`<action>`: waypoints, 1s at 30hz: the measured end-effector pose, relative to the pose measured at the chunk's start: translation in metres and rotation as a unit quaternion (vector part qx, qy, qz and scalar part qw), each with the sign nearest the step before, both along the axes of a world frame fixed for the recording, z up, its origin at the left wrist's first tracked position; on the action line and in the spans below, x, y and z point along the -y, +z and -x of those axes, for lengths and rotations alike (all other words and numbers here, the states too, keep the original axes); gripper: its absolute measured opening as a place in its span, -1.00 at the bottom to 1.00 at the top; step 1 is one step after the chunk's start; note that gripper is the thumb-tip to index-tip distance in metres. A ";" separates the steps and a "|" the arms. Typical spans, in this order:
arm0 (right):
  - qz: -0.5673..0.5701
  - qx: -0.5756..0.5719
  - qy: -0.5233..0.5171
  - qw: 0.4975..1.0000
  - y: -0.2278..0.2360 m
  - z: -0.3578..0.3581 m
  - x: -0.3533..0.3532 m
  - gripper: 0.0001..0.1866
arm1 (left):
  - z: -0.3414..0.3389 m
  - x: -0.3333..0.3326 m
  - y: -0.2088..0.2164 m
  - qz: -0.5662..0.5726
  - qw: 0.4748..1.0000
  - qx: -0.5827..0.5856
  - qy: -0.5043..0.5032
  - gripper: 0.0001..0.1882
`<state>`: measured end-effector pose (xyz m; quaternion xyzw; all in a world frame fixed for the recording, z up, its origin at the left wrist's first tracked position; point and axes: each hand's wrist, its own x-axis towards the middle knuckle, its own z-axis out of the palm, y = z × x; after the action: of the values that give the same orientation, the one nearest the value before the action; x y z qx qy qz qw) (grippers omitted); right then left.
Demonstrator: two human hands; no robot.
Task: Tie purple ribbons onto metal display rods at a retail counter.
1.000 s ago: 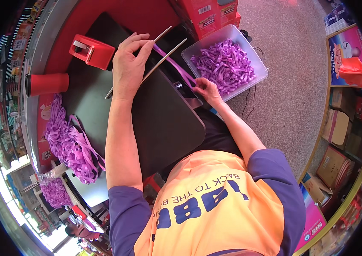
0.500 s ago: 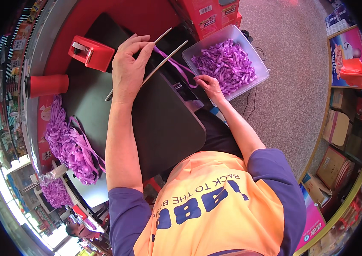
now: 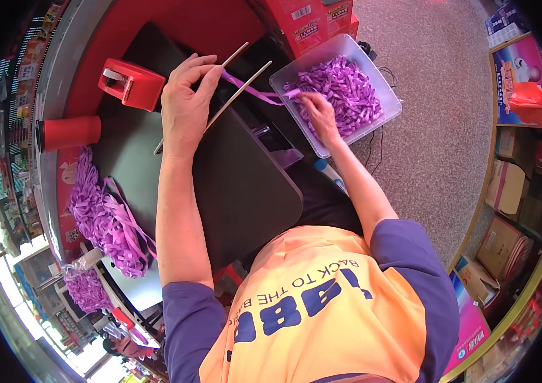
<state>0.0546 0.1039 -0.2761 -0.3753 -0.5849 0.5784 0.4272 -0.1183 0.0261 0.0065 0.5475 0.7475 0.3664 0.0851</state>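
My left hand (image 3: pixel 188 102) is above the dark tabletop, its thumb and forefinger pinched on a strip of purple ribbon (image 3: pixel 257 94). Two thin metal prongs (image 3: pixel 238 97) slant past that hand, one on each side of the fingers; how they join beneath it is hidden. The ribbon runs rightward from the left fingertips to my right hand (image 3: pixel 321 116), whose fingers are closed on its other end. This right hand hovers over the near left side of a translucent plastic bin (image 3: pixel 383 86), which holds a heap of short purple ribbon pieces (image 3: pixel 341 89).
On the black table (image 3: pixel 245 185) stand a red tape dispenser (image 3: pixel 140 88) and a red cylinder (image 3: pixel 73 132). Long purple ribbon (image 3: pixel 108 223) lies piled at the left edge. Red cartons (image 3: pixel 309 29) stand behind the bin. Shelves with boxes (image 3: pixel 501 249) line the right.
My right hand has risen away from me, lifting the ribbon's end toward the bin's left rim. The sagging ribbon now runs flatter. My left hand has shifted slightly left.
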 end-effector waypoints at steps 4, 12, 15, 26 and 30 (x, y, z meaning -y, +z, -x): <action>-0.030 -0.029 -0.041 0.998 0.054 0.010 -0.035 -0.78 | 0.000 0.000 -0.001 -0.005 1.000 -0.006 -0.004 -0.80; -0.020 -0.110 0.334 0.936 0.166 0.045 -0.058 -0.67 | 0.002 0.000 -0.001 -0.006 1.000 -0.008 -0.006 -0.80; -0.030 -0.089 0.397 0.913 0.179 0.051 -0.055 -0.65 | 0.001 0.000 0.000 -0.007 1.000 -0.011 -0.005 -0.81; -0.047 -0.114 0.326 0.937 0.167 0.049 -0.040 -0.61 | -0.001 0.000 0.000 -0.013 1.000 -0.011 -0.001 -0.83; -0.061 -0.099 0.339 0.934 0.176 0.056 -0.038 -0.65 | 0.000 0.000 0.001 -0.010 1.000 -0.007 -0.004 -0.82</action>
<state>-0.0013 0.1424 -0.1002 -0.0691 -0.6660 0.6865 0.2836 -0.1179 0.0257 0.0077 0.5540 0.7420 0.3698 0.0755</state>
